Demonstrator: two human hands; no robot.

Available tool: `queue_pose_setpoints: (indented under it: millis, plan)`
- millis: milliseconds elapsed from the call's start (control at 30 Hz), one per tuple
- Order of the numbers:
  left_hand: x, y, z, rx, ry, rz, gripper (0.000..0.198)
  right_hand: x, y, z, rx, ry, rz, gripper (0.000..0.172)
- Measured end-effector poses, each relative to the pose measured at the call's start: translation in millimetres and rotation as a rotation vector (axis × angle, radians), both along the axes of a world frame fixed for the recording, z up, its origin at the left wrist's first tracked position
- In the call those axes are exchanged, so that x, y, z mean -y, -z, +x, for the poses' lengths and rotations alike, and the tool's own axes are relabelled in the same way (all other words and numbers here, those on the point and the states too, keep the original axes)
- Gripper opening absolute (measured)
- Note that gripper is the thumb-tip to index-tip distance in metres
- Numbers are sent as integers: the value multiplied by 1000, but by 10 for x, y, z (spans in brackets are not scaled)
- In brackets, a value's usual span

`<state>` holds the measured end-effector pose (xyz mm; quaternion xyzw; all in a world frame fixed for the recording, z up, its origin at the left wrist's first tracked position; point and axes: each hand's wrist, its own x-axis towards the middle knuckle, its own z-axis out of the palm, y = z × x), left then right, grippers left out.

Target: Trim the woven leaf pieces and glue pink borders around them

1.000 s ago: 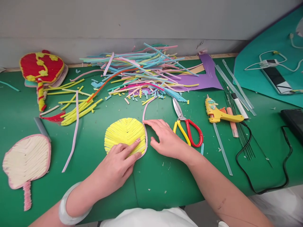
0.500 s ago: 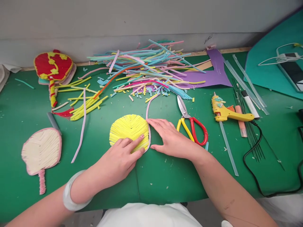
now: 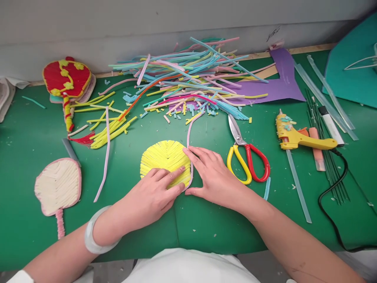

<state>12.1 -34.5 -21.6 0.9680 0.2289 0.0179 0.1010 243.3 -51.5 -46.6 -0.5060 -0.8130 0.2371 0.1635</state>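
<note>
A round yellow fan-shaped piece (image 3: 165,155), made of yellow pipe cleaners laid side by side, lies on the green table. My left hand (image 3: 157,188) rests flat on its lower part, fingers stretched and covering some of the surface. A pale lilac pipe cleaner (image 3: 189,131) runs along the right edge of the yellow piece, its free end curving up toward the pile. Against that edge my right hand (image 3: 210,173) presses with fingertips and thumb, the thumb spread away from the index finger. The scissors (image 3: 240,145), with one yellow and one red handle, lie right of my right hand.
A heap of coloured pipe cleaners (image 3: 182,78) spreads along the back over purple sheet (image 3: 265,88). To the right lie a yellow glue gun (image 3: 294,135) and thin wires. A red fan (image 3: 67,78) and a cream fan (image 3: 59,184) lie left, near a loose lilac strip (image 3: 106,157).
The view has shifted, so the table items appear moved, mostly rightward. My right fingertips still press at the edge of the yellow piece, and my left hand stays flat on it.
</note>
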Motion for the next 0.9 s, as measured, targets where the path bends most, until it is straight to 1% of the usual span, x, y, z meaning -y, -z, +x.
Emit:
queue_pose_setpoints:
  millis: [167, 233, 267, 300, 400, 433, 467, 500, 600, 667, 800, 900]
  plan:
    - [-6, 10, -18, -11, 7, -21, 24, 19, 27, 22, 57, 1, 23, 110]
    - [-5, 14, -23, -3, 6, -15, 25, 21, 12, 57, 61, 13, 60, 105]
    - [-4, 16, -24, 0, 4, -12, 25, 24, -7, 74, 51, 12, 79, 97]
    - [-2, 19, -25, 5, 2, -9, 25, 29, -32, 86, 32, 5, 97, 85]
    - [3, 31, -24, 24, -6, -7, 25, 58, -109, 79, -37, -71, 146, 31]
    - [6, 36, -24, 31, -7, -8, 25, 70, -125, 61, -48, -106, 161, 17]
    - [8, 42, -24, 36, -10, -8, 25, 82, -132, 38, -52, -141, 176, 9]
    - [10, 48, -24, 41, -12, -7, 24, 92, -131, 14, -49, -171, 190, 5]
    - [11, 63, -25, 46, -22, -8, 18, 108, -95, -53, -37, -230, 217, 3]
    - [6, 68, -26, 55, -28, -15, 15, 111, -64, -80, -32, -245, 233, 6]
    - [-9, 70, -28, 77, -36, -46, 17, 123, -19, -111, 9, -277, 295, 15]
    - [-11, 63, -37, 81, -45, -63, 20, 131, 2, -129, 30, -289, 343, 16]
